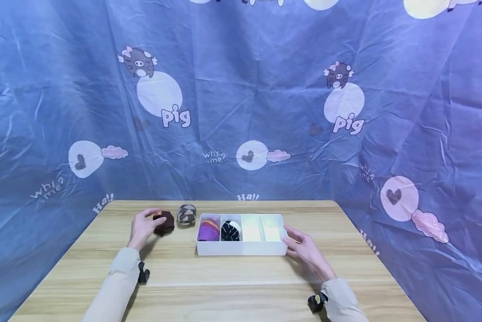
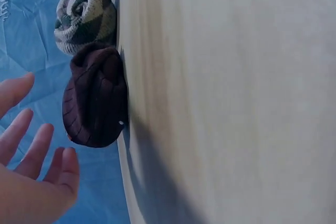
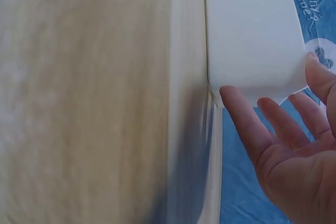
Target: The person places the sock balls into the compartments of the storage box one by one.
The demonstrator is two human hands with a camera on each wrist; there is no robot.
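My left hand, fingers open, is just at the dark brown sock roll at 10 o'clock on the desk, likely soft, light, squashy, so pinch across its middle; right hand open at the white tray.

This looks like a makeshift recording corner set up indoors rather than a lived-in room, though the blue cloth hides whatever lies behind it, so the building itself cannot be told. The creased cloth, printed with cartoon pigs, hearts, clouds and words such as "pig" and "why me?", hangs as a backdrop on three sides of a plain light wooden desk. On the desk sit only a white divided box holding rolled socks and two more sock rolls beside it.
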